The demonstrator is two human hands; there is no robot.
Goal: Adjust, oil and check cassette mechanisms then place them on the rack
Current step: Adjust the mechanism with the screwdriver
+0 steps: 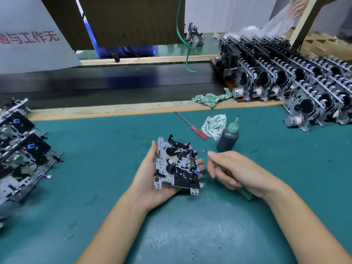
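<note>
The right hand (236, 172) had its fingers curled tight round a slim green-handled screwdriver (244, 193), thumb pressed along the shaft, and the bare metal tip (203, 150) poked out just past the fingertips! That tip hung in the air just off the right edge of the work, touching nothing. Across from it, the left hand (152, 178) cradled a flat silver-and-black metal cassette mechanism (176, 166), thumb hooked over the near-left edge, fingertips curling up from underneath on the far side, the plate tilted face-up toward the tool, lifted off the teal bench mat (190, 235).

By my read this was the adjusting step: tool poised, oil not yet picked up. The next move would call for bringing the tip down square onto a small screw or lever near the blue part at the mechanism's right edge, with the left hand holding the plate steady so the blade wouldn't skid off.

Just beyond the right fingers stood the dark squeeze oil bottle with green needle nozzle (228, 137), upright and untouched. Past it lay a white-and-green patterned rag (214, 125) and a red-handled screwdriver (192, 127). Well out to the right, rows of finished mechanisms stood on the brown rack board (240, 99); well out to the left, a stack of waiting mechanisms (21, 149).
</note>
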